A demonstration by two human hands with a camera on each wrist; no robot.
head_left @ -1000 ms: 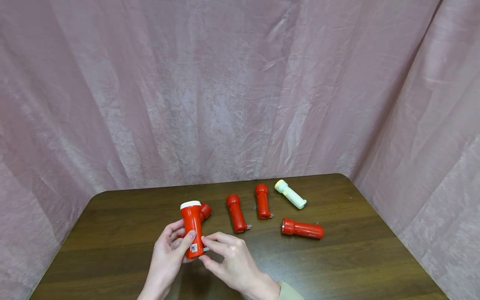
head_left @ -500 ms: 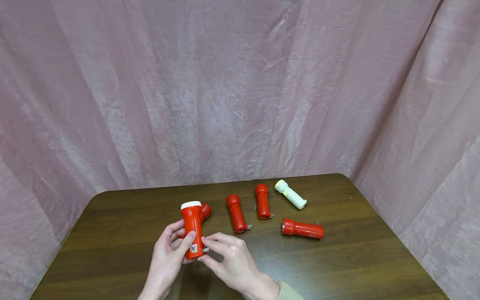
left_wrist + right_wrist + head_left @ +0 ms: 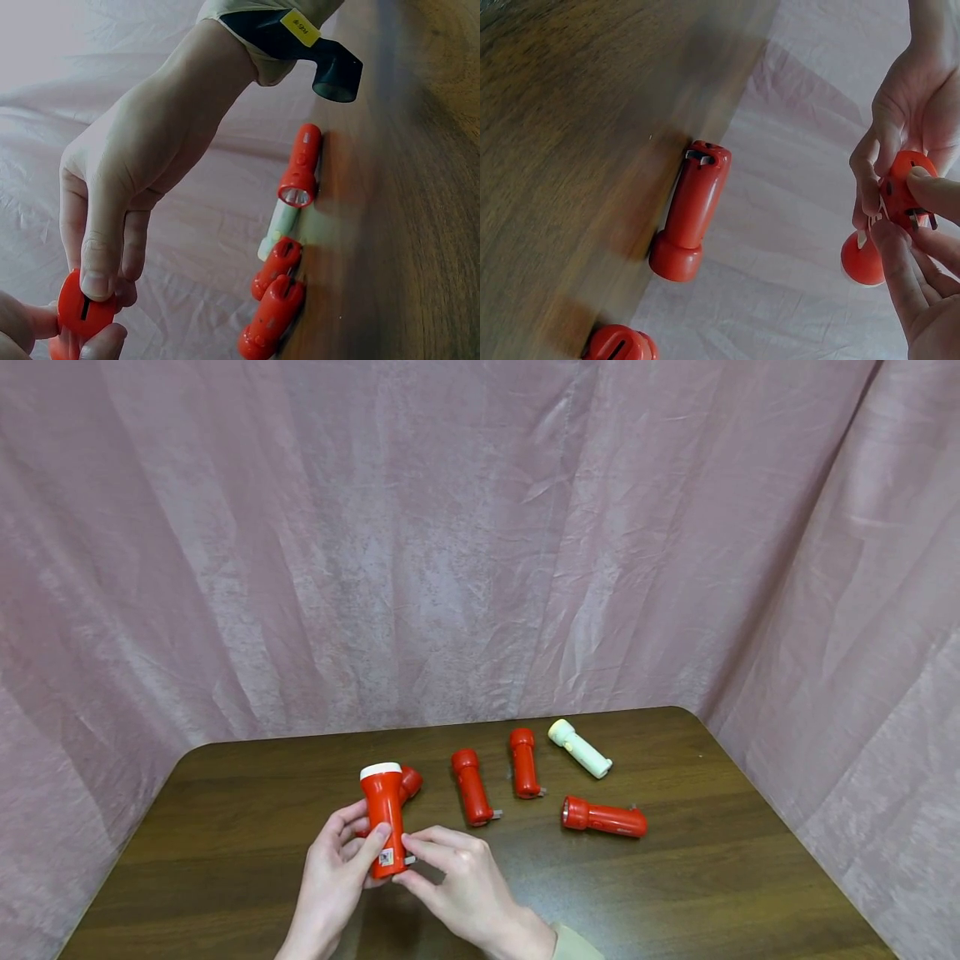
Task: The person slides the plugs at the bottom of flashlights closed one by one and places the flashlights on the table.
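Observation:
My left hand (image 3: 330,870) grips a red flashlight (image 3: 386,810) with a white rim, head up, thumb lying on its body beside a small sticker. From the right, my right hand (image 3: 468,881) has thumb and fingertips at its lower end, where a short plug (image 3: 410,860) sticks out sideways. The right wrist view shows the metal prongs (image 3: 922,220) of that plug between the fingers of the right hand (image 3: 930,300). In the left wrist view, a dark slot marks the flashlight's end (image 3: 85,309). Behind the held flashlight lies another red one (image 3: 410,782), partly hidden.
On the brown table (image 3: 247,827) lie red flashlights (image 3: 472,789), (image 3: 525,764) with plugs out, a further red flashlight (image 3: 611,818) at the right, and a pale green flashlight (image 3: 581,750) behind it. A pink curtain (image 3: 450,543) hangs behind the table and at the sides.

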